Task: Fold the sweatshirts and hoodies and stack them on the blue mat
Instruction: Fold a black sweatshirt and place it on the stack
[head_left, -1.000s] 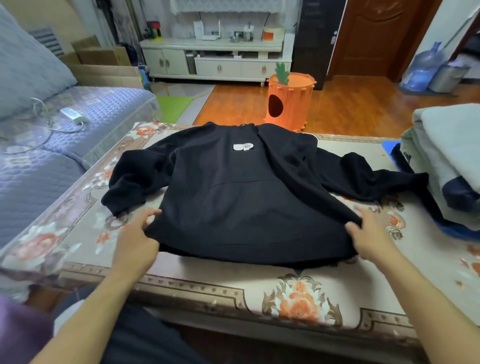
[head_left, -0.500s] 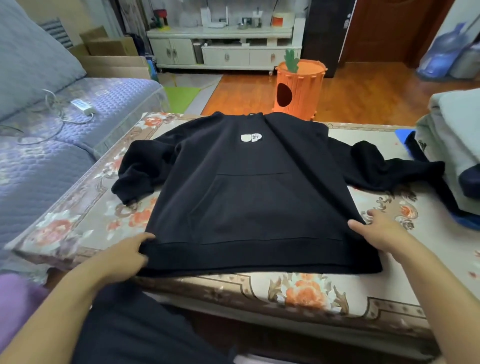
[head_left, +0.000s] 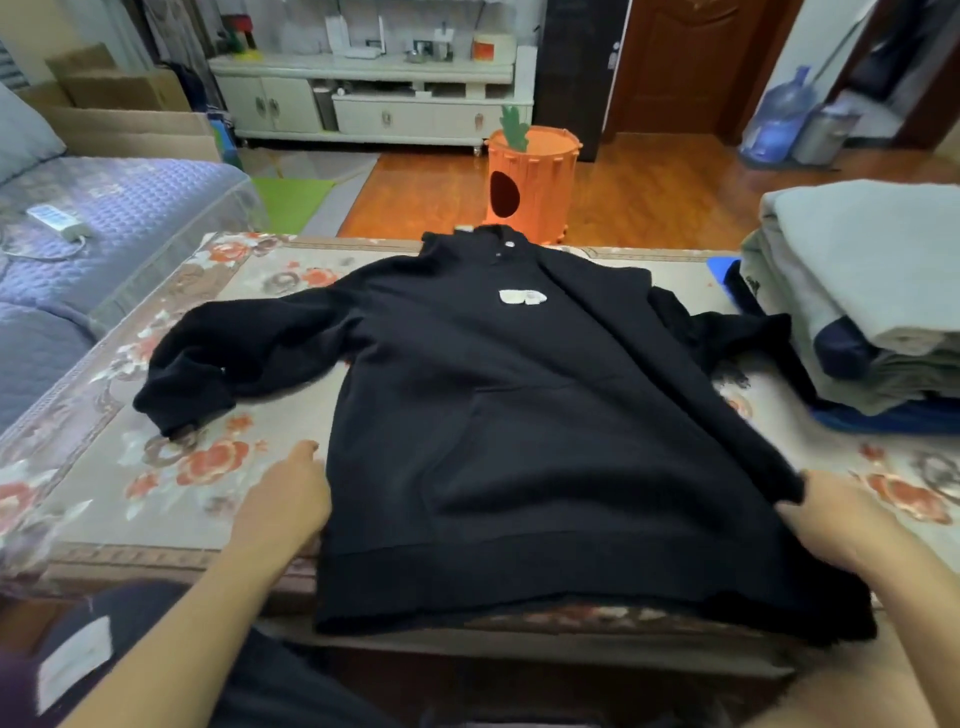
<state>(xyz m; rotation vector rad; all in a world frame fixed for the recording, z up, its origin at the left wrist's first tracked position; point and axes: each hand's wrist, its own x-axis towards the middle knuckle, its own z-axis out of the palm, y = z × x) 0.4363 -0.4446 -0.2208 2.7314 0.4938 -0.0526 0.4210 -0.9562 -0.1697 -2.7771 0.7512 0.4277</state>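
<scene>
A black hoodie (head_left: 519, 415) with a white chest logo lies face up on the floral-covered table (head_left: 156, 467), sleeves spread to both sides. Its hem hangs over the table's near edge. My left hand (head_left: 283, 501) grips the hoodie's left side near the hem. My right hand (head_left: 841, 525) grips the right side, fingers tucked under the cloth. At the right stands a stack of folded grey and navy sweatshirts (head_left: 872, 291) on the blue mat (head_left: 893, 418).
A purple-blue sofa (head_left: 104, 234) runs along the left, with a white power strip on it. Beyond the table's far edge stands an orange carrot-shaped bin (head_left: 535, 182) on the wooden floor. A white cabinet lines the back wall.
Both hands have pulled the hoodie toward me, so its hem now overhangs the table's near edge. The body lies flatter and longer.
</scene>
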